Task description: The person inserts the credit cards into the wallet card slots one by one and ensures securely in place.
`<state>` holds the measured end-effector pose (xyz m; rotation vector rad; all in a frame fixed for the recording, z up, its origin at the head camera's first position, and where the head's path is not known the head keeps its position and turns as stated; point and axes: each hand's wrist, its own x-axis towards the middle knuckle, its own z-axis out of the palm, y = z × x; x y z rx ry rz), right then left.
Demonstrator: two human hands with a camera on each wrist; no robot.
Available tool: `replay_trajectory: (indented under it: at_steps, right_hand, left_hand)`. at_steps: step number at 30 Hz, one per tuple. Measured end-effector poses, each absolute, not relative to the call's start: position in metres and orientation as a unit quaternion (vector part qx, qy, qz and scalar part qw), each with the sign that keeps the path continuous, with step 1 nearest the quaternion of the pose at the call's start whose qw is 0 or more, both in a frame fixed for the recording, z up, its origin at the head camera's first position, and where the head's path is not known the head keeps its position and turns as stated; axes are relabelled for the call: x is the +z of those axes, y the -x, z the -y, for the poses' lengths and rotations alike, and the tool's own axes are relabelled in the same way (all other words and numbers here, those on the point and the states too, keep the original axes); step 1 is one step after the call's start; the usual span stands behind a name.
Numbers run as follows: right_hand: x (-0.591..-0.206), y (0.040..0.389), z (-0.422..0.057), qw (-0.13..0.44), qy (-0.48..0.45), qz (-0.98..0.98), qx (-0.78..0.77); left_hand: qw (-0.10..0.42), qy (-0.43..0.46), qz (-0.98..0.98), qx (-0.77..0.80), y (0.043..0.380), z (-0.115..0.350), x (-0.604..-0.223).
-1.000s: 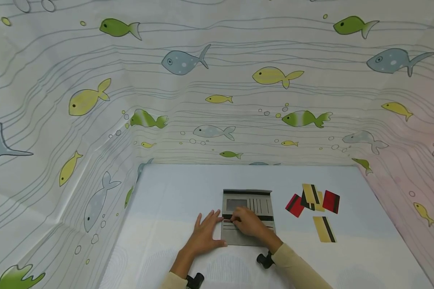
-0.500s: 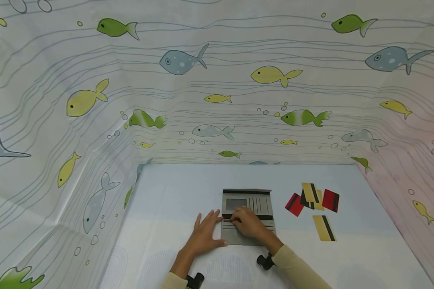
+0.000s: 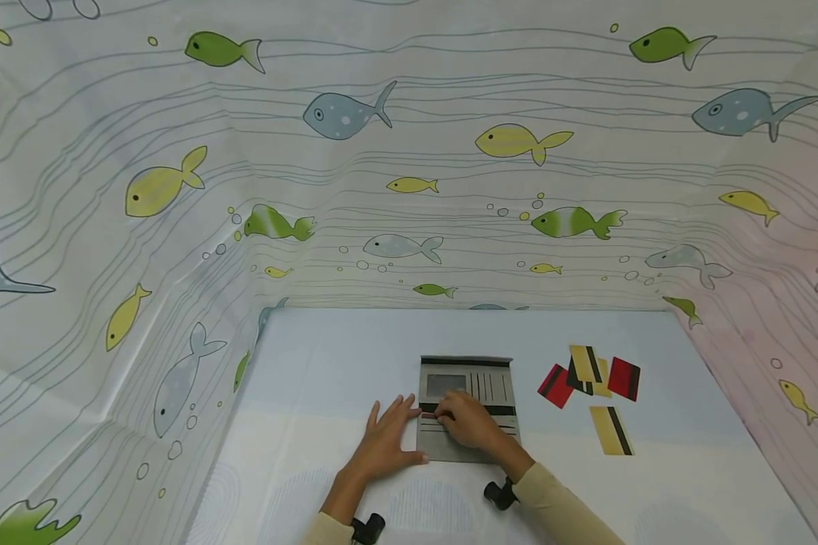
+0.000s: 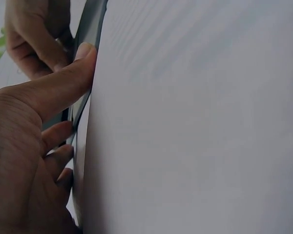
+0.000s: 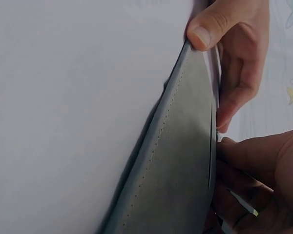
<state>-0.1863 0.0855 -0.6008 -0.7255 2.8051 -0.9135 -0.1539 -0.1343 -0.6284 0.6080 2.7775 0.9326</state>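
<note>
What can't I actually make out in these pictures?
1. Head view: part of the flat grey wallet with black bands, behind the bare right-hand grip; whatever it may pinch is hidden too.
2. Head view: most of the black rectangular card, under the black-striped gold card.
3. Left wrist view: part of the bare left-hand grip, cut off by the left edge.

On the table (image 3: 327,371) before me lies the wallet (image 3: 492,390), my left hand (image 3: 384,446) at its left edge, my right hand (image 3: 470,420) over it, and to its right 6 cards (image 3: 588,369), 1 nearer me than the other 5.
</note>
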Motion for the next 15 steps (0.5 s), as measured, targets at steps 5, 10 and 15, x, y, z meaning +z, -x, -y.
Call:
replay_trajectory:
  at_steps: [5, 10, 15]
  right_hand:
    - [-0.6017, 0.1844, -0.0872, 0.048, 0.24, -0.92, -0.305]
    - [-0.6038, 0.1805, -0.089, 0.046, 0.239, -0.915, -0.322]
    - [-0.6054, 0.1772, -0.0919, 0.037, 0.244, -0.911, -0.331]
  left_hand:
    - [0.071, -0.209, -0.925, 0.31, 0.1536, 0.1343, -0.6291]
    - [0.069, -0.213, -0.925, 0.306, 0.1535, 0.1348, -0.6303]
    - [0.067, -0.22, -0.926, 0.3, 0.1541, 0.1352, -0.6312]
